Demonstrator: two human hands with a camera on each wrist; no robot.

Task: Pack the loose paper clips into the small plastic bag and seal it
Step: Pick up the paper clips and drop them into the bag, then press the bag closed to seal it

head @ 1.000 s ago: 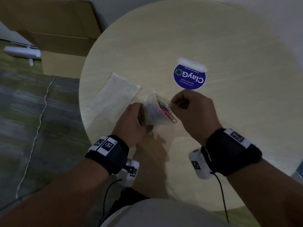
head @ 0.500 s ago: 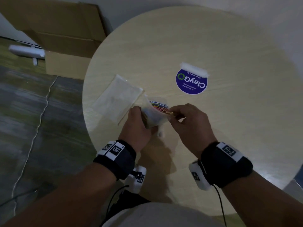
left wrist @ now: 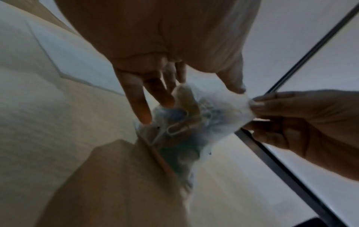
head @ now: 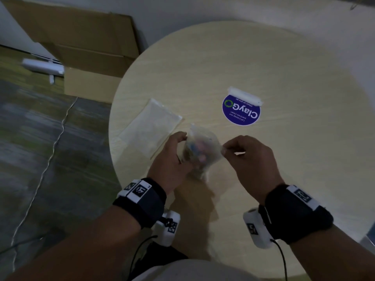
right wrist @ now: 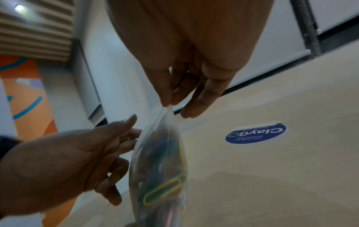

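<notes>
- My right hand [head: 251,159] pinches one top corner of the small plastic bag [head: 199,151] between thumb and fingertip.
- My left hand [head: 170,159] cups the bag's other side, fingers curled against the plastic.
- The bag hangs between my hands just above the bench [head: 263,57], with coloured paper clips [right wrist: 163,192] inside it, a yellow one plainest.
- A flat clear pouch [head: 152,126] lies on the bench left of the bag.
- A round blue sticker [head: 241,110] sits farther out.
- Cardboard boxes [head: 81,57] stand on the floor [head: 40,138] beyond.
</notes>
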